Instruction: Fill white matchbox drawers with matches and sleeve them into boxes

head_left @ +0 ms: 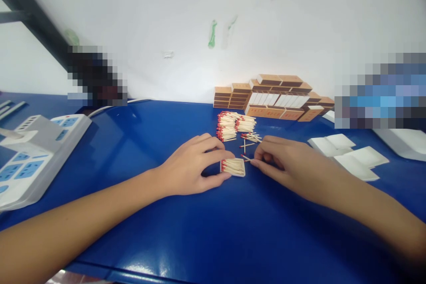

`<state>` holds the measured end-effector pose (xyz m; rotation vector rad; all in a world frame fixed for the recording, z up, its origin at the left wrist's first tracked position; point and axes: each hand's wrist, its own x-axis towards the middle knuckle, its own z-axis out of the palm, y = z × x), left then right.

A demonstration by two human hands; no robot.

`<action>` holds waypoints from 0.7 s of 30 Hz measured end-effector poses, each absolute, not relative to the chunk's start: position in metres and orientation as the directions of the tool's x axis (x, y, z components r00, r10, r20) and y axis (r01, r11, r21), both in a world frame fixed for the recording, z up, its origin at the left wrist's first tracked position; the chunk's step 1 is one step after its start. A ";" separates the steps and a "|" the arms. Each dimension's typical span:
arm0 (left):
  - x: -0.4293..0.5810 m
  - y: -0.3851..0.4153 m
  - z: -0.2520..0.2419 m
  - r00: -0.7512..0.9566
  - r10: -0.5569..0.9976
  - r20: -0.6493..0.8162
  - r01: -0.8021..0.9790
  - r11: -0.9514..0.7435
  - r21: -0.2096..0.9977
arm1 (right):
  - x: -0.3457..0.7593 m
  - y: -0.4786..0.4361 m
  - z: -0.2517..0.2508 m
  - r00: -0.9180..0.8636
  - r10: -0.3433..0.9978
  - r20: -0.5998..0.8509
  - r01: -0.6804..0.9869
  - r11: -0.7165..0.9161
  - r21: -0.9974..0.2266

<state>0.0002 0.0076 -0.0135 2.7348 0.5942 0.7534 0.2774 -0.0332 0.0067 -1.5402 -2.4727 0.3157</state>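
A small white matchbox tray [242, 169] lies on the blue table, partly filled with red-tipped matches [232, 166]. My left hand [199, 164] grips the tray at its left end, thumb on the near side and fingers on the far side. Between the thumb and fingertips of my right hand [279, 157] is a single match [245, 158], its red head pointing left just beyond the tray's right edge. A few loose matches [246, 143] lie behind the tray. Farther back, a larger pile of matches [228, 125] has most of its red heads facing left.
Stacked brown matchboxes [279, 111] stand against the white wall. White empty trays [361, 162] lie at the right, beyond my right forearm. A power strip [49, 159] with a plug in it sits at the left, its white cable [109, 107] running toward the wall.
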 end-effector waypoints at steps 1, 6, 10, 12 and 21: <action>0.000 0.007 -0.013 0.790 0.433 0.434 0.308 -0.892 0.330 | 0.278 -0.033 0.007 -0.435 0.894 0.106 0.847 0.446 -0.290; 0.001 0.007 -0.014 0.798 0.423 0.430 0.289 -0.894 0.344 | 0.271 -0.037 0.011 -0.462 0.830 0.312 0.775 0.549 -0.313; 0.001 0.008 -0.014 0.788 0.439 0.433 0.293 -0.884 0.363 | 0.257 -0.044 0.009 -0.549 0.772 0.321 0.712 0.633 -0.304; 0.001 0.008 -0.014 0.789 0.443 0.425 0.296 -0.881 0.369 | 0.253 -0.046 0.005 -0.578 0.750 0.320 0.693 0.659 -0.292; 0.001 0.008 -0.012 0.784 0.451 0.427 0.295 -0.875 0.383 | 0.281 -0.031 0.003 -0.510 0.816 0.273 0.780 0.572 -0.254</action>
